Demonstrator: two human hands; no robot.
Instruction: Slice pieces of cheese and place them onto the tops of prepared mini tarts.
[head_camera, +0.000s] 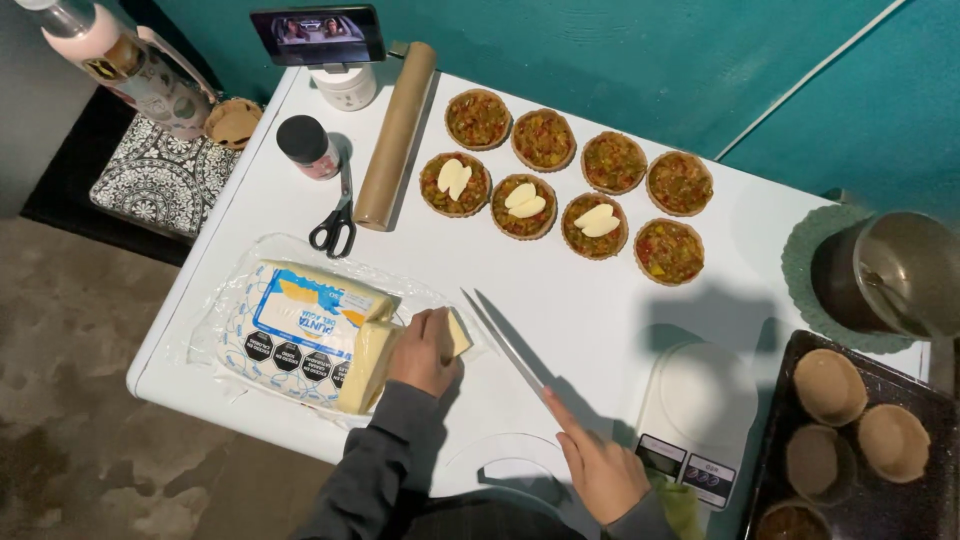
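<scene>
My left hand (424, 350) presses down on a pale yellow block of cheese (372, 362) that lies half out of its clear and white wrapper (290, 330) on the white table (560, 290). My right hand (600, 468) holds a long knife (505, 340), forefinger along the spine, with the blade tip pointing at the cheese end beside my left fingers. Farther back sit several filled tartlets (545, 140); three of them carry cheese slices (526, 202).
Black scissors (337, 222), a brown paper roll (396, 132), a dark-lidded jar (308, 146) and a phone on a stand (318, 36) stand at the back left. A white kitchen scale (700, 420), a dark tray of empty pastry shells (850, 430) and a lidded pot (885, 275) crowd the right.
</scene>
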